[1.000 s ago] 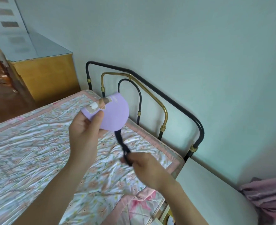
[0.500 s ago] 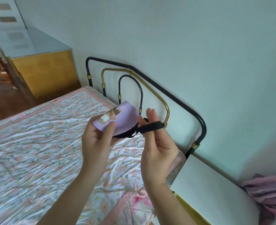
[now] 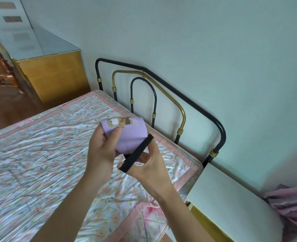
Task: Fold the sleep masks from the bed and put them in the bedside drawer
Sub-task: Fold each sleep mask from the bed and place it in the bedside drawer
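A lilac sleep mask (image 3: 132,137), folded over with a small printed patch along its top edge, is held up above the bed. My left hand (image 3: 103,147) pinches its left side, thumb on the front. Its black elastic strap (image 3: 137,152) runs down and left from the mask's right edge, stretched over the fingers of my right hand (image 3: 148,167). The white-topped bedside cabinet (image 3: 231,198) stands to the right of the bed; its drawer is not visible.
The bed (image 3: 30,163) has a floral quilt with a pink border. A black and brass metal headboard (image 3: 170,102) stands against the wall. A yellow wooden cabinet (image 3: 53,74) is at the back left, and pink cloth (image 3: 291,205) lies at the right edge.
The strap hung down from the mask; my right hand has lifted it and stretched it across its fingers beside the mask. The mask now sits lower and more curled.
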